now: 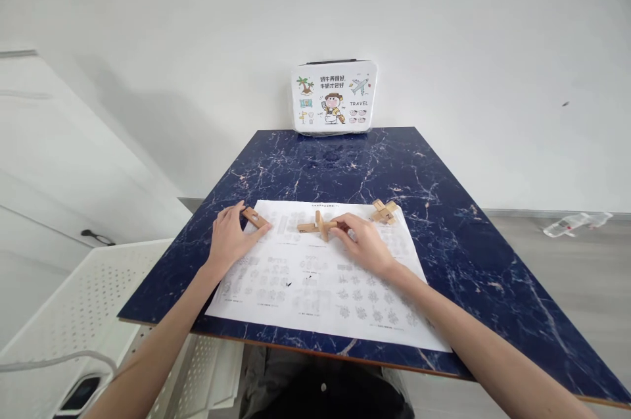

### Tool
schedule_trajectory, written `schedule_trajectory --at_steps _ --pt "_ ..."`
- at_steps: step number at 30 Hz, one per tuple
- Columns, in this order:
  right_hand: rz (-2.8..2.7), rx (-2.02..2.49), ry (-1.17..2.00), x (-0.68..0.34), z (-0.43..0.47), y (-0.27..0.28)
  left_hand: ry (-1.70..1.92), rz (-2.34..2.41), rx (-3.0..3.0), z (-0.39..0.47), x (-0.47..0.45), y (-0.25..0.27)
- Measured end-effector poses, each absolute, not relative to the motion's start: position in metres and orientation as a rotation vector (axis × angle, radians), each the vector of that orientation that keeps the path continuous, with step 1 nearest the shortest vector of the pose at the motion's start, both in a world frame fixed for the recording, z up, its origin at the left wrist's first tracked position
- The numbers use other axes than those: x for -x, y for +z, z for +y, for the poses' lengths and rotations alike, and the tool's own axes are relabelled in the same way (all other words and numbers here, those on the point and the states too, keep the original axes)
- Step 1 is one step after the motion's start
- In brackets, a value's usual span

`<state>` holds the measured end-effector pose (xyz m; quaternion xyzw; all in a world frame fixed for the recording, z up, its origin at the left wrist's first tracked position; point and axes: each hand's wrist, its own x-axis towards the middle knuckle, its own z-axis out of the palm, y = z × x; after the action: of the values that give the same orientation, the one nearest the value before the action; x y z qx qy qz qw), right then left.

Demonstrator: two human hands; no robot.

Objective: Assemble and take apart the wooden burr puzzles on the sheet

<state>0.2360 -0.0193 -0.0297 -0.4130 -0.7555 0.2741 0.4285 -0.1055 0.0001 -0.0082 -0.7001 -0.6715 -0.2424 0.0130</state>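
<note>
My left hand [231, 233] rests at the left edge of a printed sheet [315, 268], fingers closed around a notched wooden puzzle piece [255, 217]. My right hand [362, 240] grips the right end of a small cross-shaped wooden assembly [320, 227] near the sheet's top middle. Its pieces cross one another, one of them standing out at an angle. Just beyond my right hand, a second group of interlocked wooden pieces [384, 212] lies on the sheet's upper right corner. My right fingers hide part of the assembly's end.
A dark blue marbled table [345, 162] carries the sheet. At its back, a white case with cartoon prints [334, 98] leans against the wall. White perforated shelving [123, 274] stands at the left. A clear plastic bottle [566, 225] lies on the floor at right.
</note>
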Motion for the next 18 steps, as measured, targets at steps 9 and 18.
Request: schedule_trajectory --at_steps 9,18 --pt "-1.709 1.006 0.990 -0.232 -0.020 -0.029 -0.974 -1.634 2.882 -0.031 0.033 0.022" --pt "-1.601 0.883 1.245 -0.234 -0.018 -0.023 -0.924 -1.336 3.114 -0.010 -0.010 0.025"
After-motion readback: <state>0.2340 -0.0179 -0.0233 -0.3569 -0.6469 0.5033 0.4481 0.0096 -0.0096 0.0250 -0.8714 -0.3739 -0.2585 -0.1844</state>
